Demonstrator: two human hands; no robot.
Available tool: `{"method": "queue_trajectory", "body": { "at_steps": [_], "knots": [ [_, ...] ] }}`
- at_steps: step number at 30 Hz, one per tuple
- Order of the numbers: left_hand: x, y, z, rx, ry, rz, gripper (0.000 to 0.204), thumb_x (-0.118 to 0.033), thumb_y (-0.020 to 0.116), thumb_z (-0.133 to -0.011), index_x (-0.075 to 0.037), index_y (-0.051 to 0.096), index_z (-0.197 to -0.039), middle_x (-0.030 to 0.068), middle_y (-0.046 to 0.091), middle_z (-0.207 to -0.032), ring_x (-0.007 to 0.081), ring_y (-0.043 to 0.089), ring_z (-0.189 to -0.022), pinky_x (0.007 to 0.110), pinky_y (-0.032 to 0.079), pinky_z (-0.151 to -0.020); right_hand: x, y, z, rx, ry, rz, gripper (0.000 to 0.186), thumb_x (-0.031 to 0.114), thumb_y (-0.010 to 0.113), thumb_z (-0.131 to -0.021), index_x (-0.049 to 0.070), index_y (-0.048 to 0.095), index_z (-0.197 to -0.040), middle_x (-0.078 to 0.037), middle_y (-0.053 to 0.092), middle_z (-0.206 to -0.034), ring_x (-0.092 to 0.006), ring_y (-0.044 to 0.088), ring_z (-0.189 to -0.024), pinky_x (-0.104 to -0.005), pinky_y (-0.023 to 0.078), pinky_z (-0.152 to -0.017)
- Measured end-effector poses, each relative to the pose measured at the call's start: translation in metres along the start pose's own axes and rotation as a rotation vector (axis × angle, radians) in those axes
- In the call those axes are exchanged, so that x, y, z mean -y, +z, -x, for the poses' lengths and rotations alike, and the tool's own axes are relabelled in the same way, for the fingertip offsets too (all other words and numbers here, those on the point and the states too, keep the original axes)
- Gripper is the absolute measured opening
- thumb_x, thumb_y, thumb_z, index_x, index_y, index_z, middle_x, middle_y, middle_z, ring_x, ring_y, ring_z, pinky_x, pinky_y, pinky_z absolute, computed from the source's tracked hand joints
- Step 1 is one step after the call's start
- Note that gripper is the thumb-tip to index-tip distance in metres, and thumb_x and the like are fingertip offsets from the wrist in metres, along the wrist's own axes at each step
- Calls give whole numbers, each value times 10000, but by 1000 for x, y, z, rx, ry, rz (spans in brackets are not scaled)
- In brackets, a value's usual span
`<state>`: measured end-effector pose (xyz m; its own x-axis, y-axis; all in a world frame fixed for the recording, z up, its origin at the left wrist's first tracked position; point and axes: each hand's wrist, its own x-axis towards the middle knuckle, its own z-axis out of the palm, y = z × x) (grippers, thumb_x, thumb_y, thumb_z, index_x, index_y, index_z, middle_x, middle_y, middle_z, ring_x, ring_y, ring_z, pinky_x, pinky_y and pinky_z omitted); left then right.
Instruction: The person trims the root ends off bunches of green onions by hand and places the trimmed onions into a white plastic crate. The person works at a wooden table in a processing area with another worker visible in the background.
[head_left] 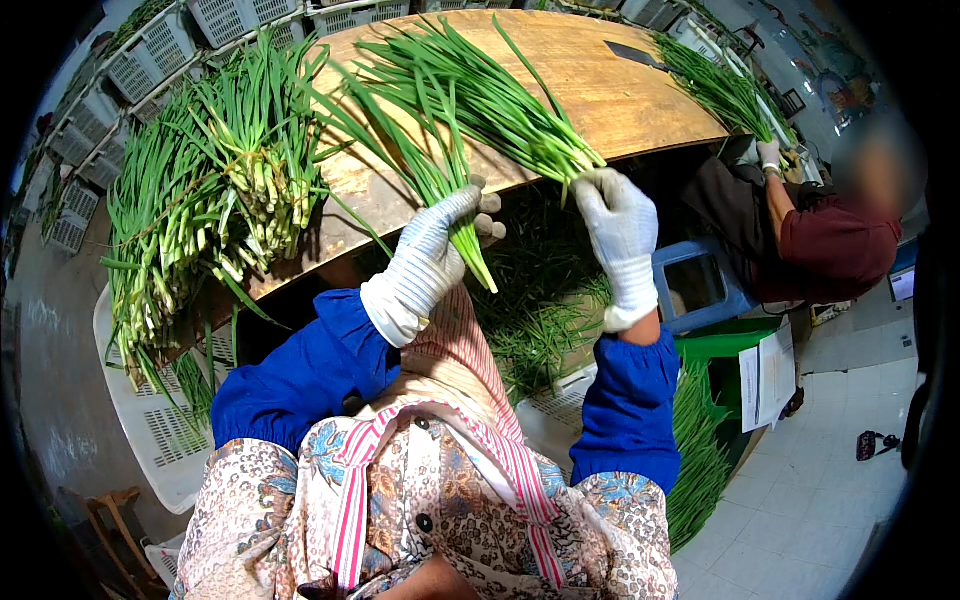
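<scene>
My left hand (pixel 433 250), in a white striped glove, grips a small bunch of long green leafy stems (pixel 430 160), pale ends pointing down toward me. My gloved right hand (pixel 617 238) has its fingers closed at the pale ends of a larger bunch (pixel 500 105) that lies across the wooden table (pixel 600 90). A big pile of the same greens (pixel 205 170), roots and pale ends hanging over the front edge, covers the left part of the table. Loose green leaves (pixel 545 335) lie below the edge between my hands.
A co-worker (pixel 840 250) in maroon sits at right, gloved hand on greens (pixel 710 90). A dark blade (pixel 630 52) lies on the table. Plastic crates (pixel 135 70) line the back left; another (pixel 150 430) is below left. A blue stool (pixel 670 310) and green bin (pixel 720 345) are right of me.
</scene>
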<state>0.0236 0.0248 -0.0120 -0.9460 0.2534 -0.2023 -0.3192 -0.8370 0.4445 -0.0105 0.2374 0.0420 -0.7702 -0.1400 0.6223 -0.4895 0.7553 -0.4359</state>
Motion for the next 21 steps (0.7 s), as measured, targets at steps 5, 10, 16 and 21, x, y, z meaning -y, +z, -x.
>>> {"method": "queue_trajectory", "body": {
  "at_steps": [5,10,16,21],
  "knots": [
    [14,5,-6,50,-104,4,279,-210,585,-903,-27,565,-1112,89,634,-881,160,610,-628,334,548,-607,28,-18,48,376,670,-714,125,104,601,-856,1,662,-890,8,600,-691,-52,498,-596,-207,413,-537],
    [20,8,-10,34,-148,-45,173,-132,632,-858,-13,615,-982,71,623,-789,162,596,-596,351,545,-559,20,-18,57,421,536,-679,170,117,597,-868,-9,654,-968,-23,651,-770,-73,552,-676,-220,461,-631],
    [36,6,-10,67,-91,-64,198,-114,629,-857,-10,606,-1024,102,651,-891,176,638,-714,341,562,-698,31,2,48,420,593,-782,163,91,627,-853,-35,628,-957,-55,665,-851,-92,603,-705,-221,494,-665],
    [37,13,-2,44,-21,-101,199,-113,628,-860,-1,606,-1023,89,644,-880,178,631,-690,342,562,-682,26,15,66,81,763,-1009,151,114,639,-849,-15,638,-928,-37,631,-764,-84,569,-649,-216,475,-621]
  ]
}}
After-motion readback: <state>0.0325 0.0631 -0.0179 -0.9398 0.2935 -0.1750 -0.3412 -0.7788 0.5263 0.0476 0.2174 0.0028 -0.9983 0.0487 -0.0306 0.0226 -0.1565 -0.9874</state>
